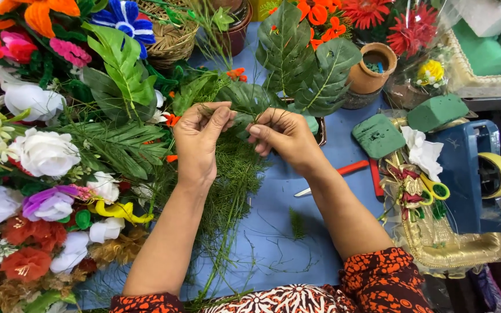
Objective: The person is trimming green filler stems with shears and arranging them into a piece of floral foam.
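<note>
My left hand (199,139) and my right hand (282,134) meet above a blue table (273,243), both pinching a thin green stem with a dark leaf (244,99) between the fingertips. Under the hands lies a heap of feathery green fern sprigs (233,179) that trails toward me. Large artificial leaves (305,64) stand just beyond my right hand.
Artificial flowers fill the left: white roses (44,152), a purple bloom (50,204), red blooms (24,264). Red-handled scissors (343,173) lie right of my right arm. Green foam blocks (379,135), a clay pot (372,66), a blue tape dispenser (474,174), a gold tray (453,249), a wicker basket (172,37).
</note>
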